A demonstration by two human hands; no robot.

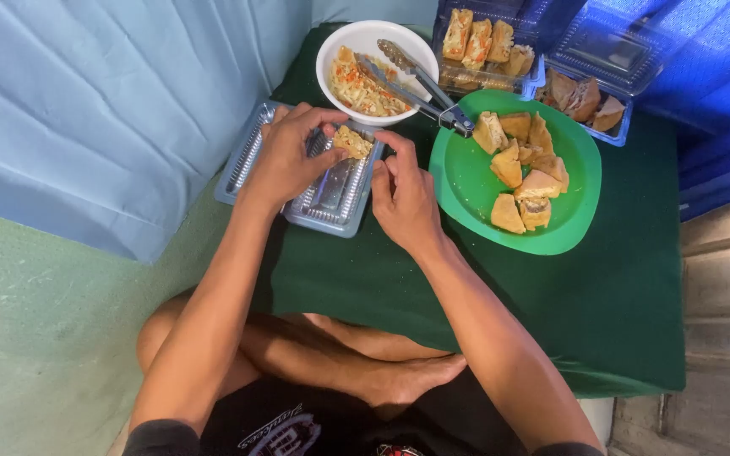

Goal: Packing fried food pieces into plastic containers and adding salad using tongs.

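The left hand (285, 160) pinches a stuffed tofu piece (352, 141) between thumb and fingertips, its grip closed on the piece's left end, holding it just above the far right corner of the clear plastic tray (251, 156) on the green-covered surface (466, 295). The piece's long axis runs left to right, from the left hand toward the right hand (403, 196), which sits just beside it on its near right, fingers curled loosely on nothing, the nearer free hand; the white bowl (340, 42) of filling lies just beyond
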